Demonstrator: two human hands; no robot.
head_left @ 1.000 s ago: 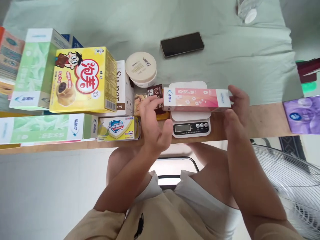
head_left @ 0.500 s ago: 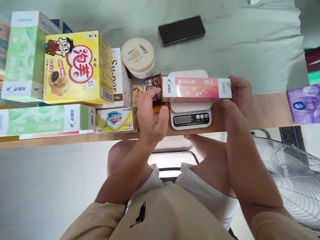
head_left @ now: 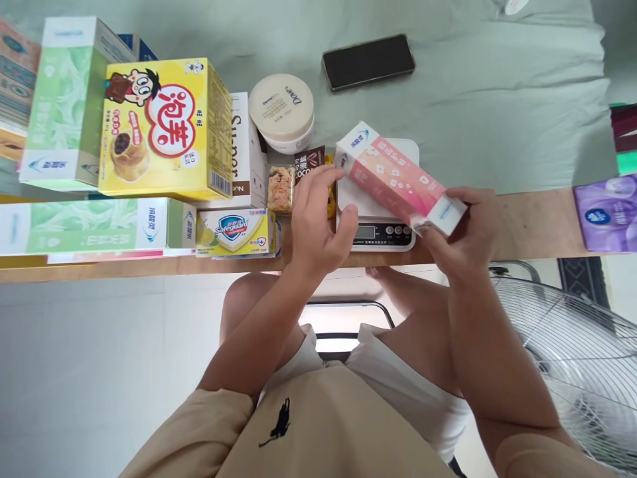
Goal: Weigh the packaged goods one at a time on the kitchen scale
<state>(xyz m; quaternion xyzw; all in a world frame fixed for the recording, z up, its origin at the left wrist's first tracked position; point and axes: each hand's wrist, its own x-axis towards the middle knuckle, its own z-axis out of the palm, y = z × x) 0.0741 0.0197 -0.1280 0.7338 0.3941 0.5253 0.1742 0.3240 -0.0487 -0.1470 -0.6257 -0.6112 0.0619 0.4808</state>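
A long pink and white toothpaste box (head_left: 398,178) slants over the white kitchen scale (head_left: 371,198), its left end raised toward the back. My right hand (head_left: 466,229) grips the box's right end between thumb and fingers. Close to the other end, my left hand (head_left: 321,222) is open, thumb apart from the fingers, and holds nothing. Its fingertips are near the box's left end; I cannot tell whether they touch. Behind those fingers lie a brown cocoa snack packet (head_left: 308,161) and a small clear-wrapped snack (head_left: 281,188), both partly covered. The scale's display and buttons show below the box.
To the left stand a yellow puff snack box (head_left: 154,159), a white box (head_left: 243,153), a Safeguard soap box (head_left: 236,231) and green toothpaste boxes (head_left: 99,226). A Dove tub (head_left: 282,109) and a phone (head_left: 368,62) are behind. Right are a purple pack (head_left: 607,214) and a fan (head_left: 572,352).
The toothpaste box has turned from level to slanting, its left end swinging away and its right end coming nearer. My left hand has shifted right, to the scale's edge.
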